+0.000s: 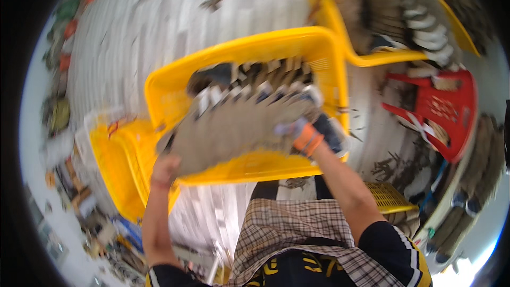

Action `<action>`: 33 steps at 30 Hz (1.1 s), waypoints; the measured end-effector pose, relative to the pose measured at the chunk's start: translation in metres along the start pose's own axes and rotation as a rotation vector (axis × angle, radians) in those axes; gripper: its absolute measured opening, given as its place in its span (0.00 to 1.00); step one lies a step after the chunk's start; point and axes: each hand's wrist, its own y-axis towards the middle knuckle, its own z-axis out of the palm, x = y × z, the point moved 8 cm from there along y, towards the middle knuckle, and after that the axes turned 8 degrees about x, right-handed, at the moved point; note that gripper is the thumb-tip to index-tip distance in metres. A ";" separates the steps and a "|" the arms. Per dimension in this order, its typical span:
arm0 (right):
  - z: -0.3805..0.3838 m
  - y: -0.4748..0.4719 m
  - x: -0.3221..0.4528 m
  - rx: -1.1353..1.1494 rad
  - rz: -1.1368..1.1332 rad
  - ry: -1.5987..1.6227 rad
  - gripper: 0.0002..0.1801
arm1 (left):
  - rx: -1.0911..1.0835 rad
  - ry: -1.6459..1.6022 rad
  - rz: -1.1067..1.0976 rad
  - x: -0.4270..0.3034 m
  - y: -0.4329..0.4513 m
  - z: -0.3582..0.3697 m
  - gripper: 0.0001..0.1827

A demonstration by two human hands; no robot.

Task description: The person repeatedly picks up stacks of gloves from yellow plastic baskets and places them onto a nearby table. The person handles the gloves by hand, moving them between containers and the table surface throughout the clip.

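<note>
A long overlapping row of grey-brown fabric pieces (235, 135), with white and dark parts along its upper edge, lies over the near side of a large yellow plastic basket (247, 171). My left hand (166, 168) grips the left end of the row. My right hand (301, 135), in a glove with an orange cuff, rests on the right part of the row; blur hides whether its fingers close on it. More dark and brown pieces (275, 71) with pale tabs lie behind, inside the basket.
Stacked yellow baskets (123, 167) stand at the left. Another yellow basket (382, 60) with furry brown bundles is at the upper right. A red plastic chair (446, 107) stands at the right, beside a table edge with more bundles. Scraps lie on the plank-patterned floor (167, 20).
</note>
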 end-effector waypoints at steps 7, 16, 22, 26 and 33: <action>0.037 -0.178 0.195 0.241 -0.784 1.048 0.26 | 0.077 -0.137 0.124 -0.129 -0.183 0.177 0.48; -0.076 -0.474 0.334 -0.233 -0.669 -0.124 0.31 | 0.489 -0.030 0.240 -0.225 -0.211 0.438 0.45; -0.162 -0.669 0.343 -0.482 -0.656 0.030 0.29 | 0.895 0.118 0.220 -0.237 -0.187 0.656 0.41; -0.176 -0.775 0.304 -0.649 -0.743 0.267 0.27 | 1.105 0.241 0.042 -0.213 -0.170 0.775 0.40; -0.164 -0.896 0.234 -1.049 -0.781 0.360 0.22 | 1.360 0.366 -0.252 -0.129 -0.188 0.921 0.36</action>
